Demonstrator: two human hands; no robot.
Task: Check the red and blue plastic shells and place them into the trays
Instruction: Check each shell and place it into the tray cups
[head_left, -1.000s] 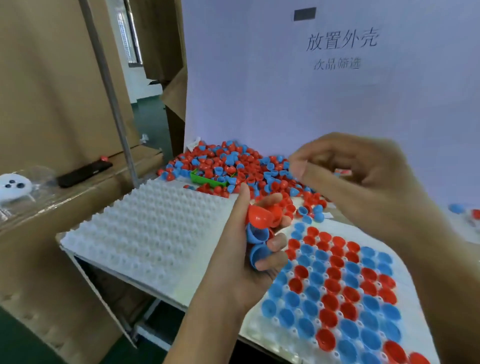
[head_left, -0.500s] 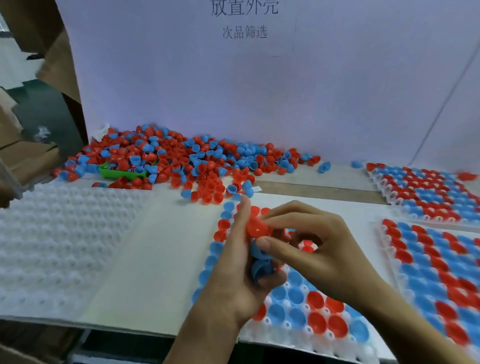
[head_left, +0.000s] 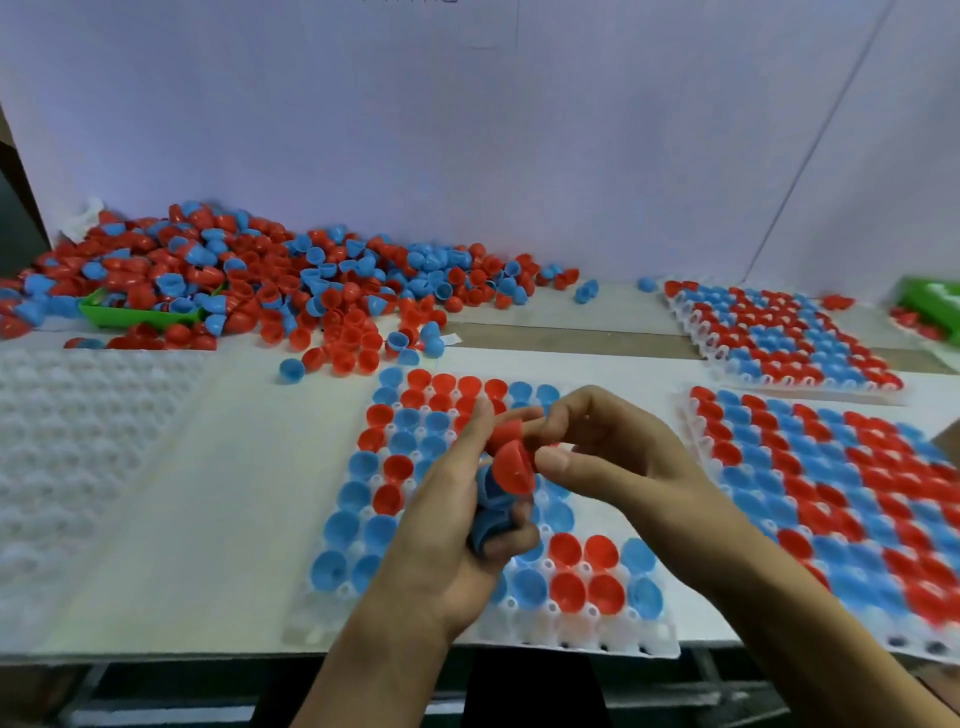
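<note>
1. Red plastic marks the grip: a red shell (head_left: 513, 466) sits between both hands above the middle tray (head_left: 483, 642), which lies at the worktop's (head_left: 208, 545) near edge.
2. Left hand (head_left: 457, 535), forearm rising from the near edge, curls its fingers round a stack of blue shells (head_left: 488, 512) in the palm, with the red shell at the top of the stack by its thumb.
3. Right hand (head_left: 618, 457) reaches in from the right, thumb tip just beside the red shell and forefinger bent over a second red shell (head_left: 506, 431) behind it; whether it pinches either I cannot tell because of blur.
4. The middle tray is partly filled with red and blue shells, open side up; its nearest row of pockets holds none.
5. An unfilled white tray (head_left: 78, 467) lies at the left edge; a filled tray (head_left: 831, 493) lies at the right edge.
6. Farther back on the right is another filled tray (head_left: 779, 338), with a green object (head_left: 935, 304) at the far right corner.
7. A heap of loose shells (head_left: 260, 280) covers the far left, partly burying a green scoop (head_left: 135, 316).
8. A white backboard (head_left: 467, 130) stands behind; its writing is cut off and unreadable.
</note>
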